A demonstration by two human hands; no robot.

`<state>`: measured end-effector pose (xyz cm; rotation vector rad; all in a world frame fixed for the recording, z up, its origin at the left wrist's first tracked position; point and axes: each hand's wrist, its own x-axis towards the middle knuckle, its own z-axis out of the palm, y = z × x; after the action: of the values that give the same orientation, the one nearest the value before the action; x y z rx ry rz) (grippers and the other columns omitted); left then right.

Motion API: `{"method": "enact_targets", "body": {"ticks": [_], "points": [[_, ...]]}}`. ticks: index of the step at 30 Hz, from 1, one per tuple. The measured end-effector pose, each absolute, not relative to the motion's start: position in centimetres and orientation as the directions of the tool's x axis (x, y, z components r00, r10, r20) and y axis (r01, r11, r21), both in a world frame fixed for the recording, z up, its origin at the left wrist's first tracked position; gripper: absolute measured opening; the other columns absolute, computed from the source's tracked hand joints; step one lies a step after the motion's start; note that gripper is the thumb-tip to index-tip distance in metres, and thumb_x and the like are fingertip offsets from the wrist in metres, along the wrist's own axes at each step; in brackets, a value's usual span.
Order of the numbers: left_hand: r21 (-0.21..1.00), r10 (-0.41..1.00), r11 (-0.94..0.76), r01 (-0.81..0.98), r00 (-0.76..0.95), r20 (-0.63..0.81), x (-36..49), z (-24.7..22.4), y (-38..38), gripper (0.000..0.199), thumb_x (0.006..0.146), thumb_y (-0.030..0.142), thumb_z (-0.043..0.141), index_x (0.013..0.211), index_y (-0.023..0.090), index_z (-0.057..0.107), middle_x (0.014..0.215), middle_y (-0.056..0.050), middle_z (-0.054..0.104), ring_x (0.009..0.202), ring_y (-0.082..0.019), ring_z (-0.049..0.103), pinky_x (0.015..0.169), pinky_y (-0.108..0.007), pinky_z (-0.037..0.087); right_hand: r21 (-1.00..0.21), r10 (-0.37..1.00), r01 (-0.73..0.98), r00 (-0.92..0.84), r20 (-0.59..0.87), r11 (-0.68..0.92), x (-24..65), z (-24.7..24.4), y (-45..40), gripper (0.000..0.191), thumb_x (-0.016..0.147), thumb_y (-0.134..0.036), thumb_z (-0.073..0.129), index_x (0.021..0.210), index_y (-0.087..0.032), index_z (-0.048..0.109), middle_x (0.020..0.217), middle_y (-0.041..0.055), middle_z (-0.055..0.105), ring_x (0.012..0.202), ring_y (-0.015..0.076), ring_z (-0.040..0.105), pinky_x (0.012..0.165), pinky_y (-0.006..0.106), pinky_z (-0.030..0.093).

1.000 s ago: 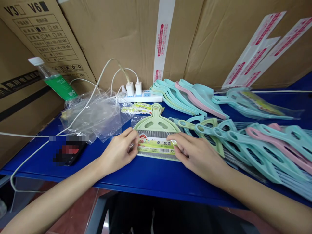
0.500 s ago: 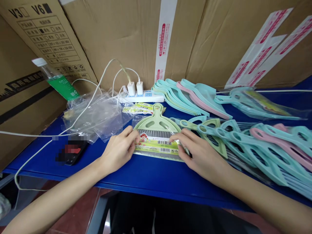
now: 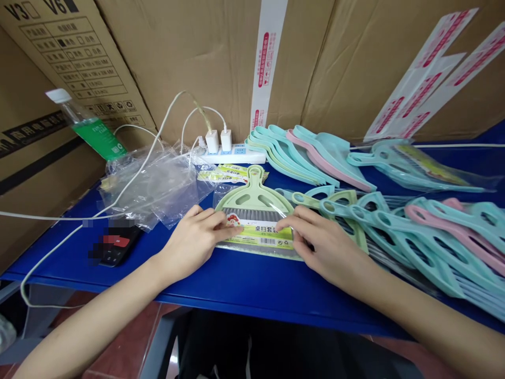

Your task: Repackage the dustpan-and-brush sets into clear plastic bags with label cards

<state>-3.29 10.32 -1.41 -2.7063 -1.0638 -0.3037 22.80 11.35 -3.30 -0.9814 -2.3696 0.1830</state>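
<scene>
A pale green dustpan (image 3: 255,181) with a grey-bristled hand brush (image 3: 252,213) lies in a clear bag on the blue table, its handle pointing away from me. A printed label card (image 3: 262,230) with a red mushroom shows across the bag's lower part. My left hand (image 3: 199,234) is closed at the pack's left edge, one finger or thumb stretched over the label. At the right edge my right hand (image 3: 321,242) is closed with curled fingers, the index fingertip on the label. The undersides of both grips are hidden.
Right of the pack lie several turquoise, green and pink brushes (image 3: 418,237). Behind stand nested dustpans (image 3: 315,152) and a bagged set (image 3: 426,166). Left are clear bags (image 3: 153,184), a bottle (image 3: 94,137), a black phone-like device (image 3: 118,247), cables and a power strip (image 3: 236,153).
A digit of my left hand has moved right, onto the label. My right hand's fingers have shifted slightly, and the shiny film by them no longer shows. The pack stays in place.
</scene>
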Motion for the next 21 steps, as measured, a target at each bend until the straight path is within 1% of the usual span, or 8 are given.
{"method": "enact_targets", "body": {"ticks": [4, 7, 9, 12, 15, 18, 21], "points": [[-0.227, 0.610, -0.707, 0.670, 0.740, 0.282, -3.30, -1.28, 10.20, 0.035, 0.092, 0.003, 0.045, 0.111, 0.023, 0.068, 0.085, -0.002, 0.067, 0.074, -0.017, 0.061, 0.066, -0.031, 0.036, -0.293, 0.667, 0.606, -0.602, 0.439, 0.740, 22.94, -3.22, 11.38, 0.043, 0.082, -0.001, 0.036, 0.106, -0.019, 0.066, 0.076, 0.0012, 0.055, 0.046, 0.0101, 0.042, 0.045, 0.022, 0.035], [-0.314, 0.587, -0.700, 0.642, 0.767, 0.258, -3.19, -1.27, 10.22, 0.041, 0.092, 0.001, 0.042, 0.116, 0.024, 0.066, 0.086, -0.002, 0.064, 0.073, -0.016, 0.062, 0.065, -0.030, 0.038, -0.200, 0.620, 0.604, -0.642, 0.450, 0.771, 23.00, -3.43, 11.47, 0.052, 0.082, -0.001, 0.035, 0.113, -0.023, 0.070, 0.074, 0.0008, 0.053, 0.048, 0.0105, 0.045, 0.046, 0.021, 0.034], [-0.348, 0.591, -0.697, 0.626, 0.778, 0.216, -3.06, -1.27, 10.25, 0.047, 0.092, 0.000, 0.041, 0.124, 0.026, 0.062, 0.087, -0.003, 0.062, 0.074, -0.016, 0.062, 0.064, -0.029, 0.039, -0.120, 0.596, 0.613, -0.674, 0.436, 0.781, 22.99, -3.56, 11.56, 0.059, 0.081, 0.000, 0.035, 0.119, -0.029, 0.069, 0.073, 0.0001, 0.050, 0.048, 0.0102, 0.042, 0.045, 0.021, 0.030], [-0.353, 0.610, -0.704, 0.616, 0.779, 0.142, -2.82, -1.19, 10.27, 0.053, 0.092, -0.001, 0.040, 0.133, 0.029, 0.055, 0.091, -0.003, 0.060, 0.081, -0.017, 0.063, 0.068, -0.029, 0.042, -0.013, 0.608, 0.641, -0.720, 0.335, 0.767, 22.90, -3.49, 11.65, 0.067, 0.078, 0.002, 0.038, 0.125, -0.037, 0.067, 0.073, -0.0008, 0.047, 0.044, 0.0094, 0.030, 0.045, 0.022, 0.022], [-0.357, 0.628, -0.706, 0.611, 0.774, 0.082, -2.58, -1.02, 10.28, 0.058, 0.092, 0.000, 0.039, 0.140, 0.031, 0.048, 0.095, -0.004, 0.060, 0.087, -0.017, 0.062, 0.072, -0.029, 0.044, 0.036, 0.637, 0.665, -0.728, 0.252, 0.746, 22.75, -3.23, 11.62, 0.071, 0.075, 0.003, 0.042, 0.126, -0.041, 0.065, 0.075, -0.0008, 0.047, 0.045, 0.0099, 0.021, 0.045, 0.024, 0.016], [-0.350, 0.644, -0.705, 0.617, 0.763, 0.048, -2.46, -0.86, 10.30, 0.058, 0.092, 0.001, 0.039, 0.140, 0.032, 0.048, 0.096, -0.004, 0.059, 0.088, -0.017, 0.062, 0.073, -0.029, 0.045, 0.028, 0.652, 0.675, -0.722, 0.231, 0.737, 22.64, -3.10, 11.51, 0.068, 0.077, 0.002, 0.044, 0.127, -0.040, 0.064, 0.076, -0.0002, 0.049, 0.046, 0.0096, 0.024, 0.046, 0.024, 0.017], [-0.339, 0.653, -0.701, 0.627, 0.756, 0.049, -2.46, -0.84, 10.29, 0.054, 0.093, 0.002, 0.041, 0.137, 0.032, 0.052, 0.096, -0.004, 0.059, 0.087, -0.018, 0.062, 0.072, -0.030, 0.045, 0.008, 0.649, 0.672, -0.718, 0.253, 0.740, 22.64, -3.17, 11.39, 0.064, 0.079, 0.000, 0.045, 0.125, -0.038, 0.066, 0.076, 0.0003, 0.050, 0.046, 0.0095, 0.030, 0.046, 0.023, 0.020]]}}
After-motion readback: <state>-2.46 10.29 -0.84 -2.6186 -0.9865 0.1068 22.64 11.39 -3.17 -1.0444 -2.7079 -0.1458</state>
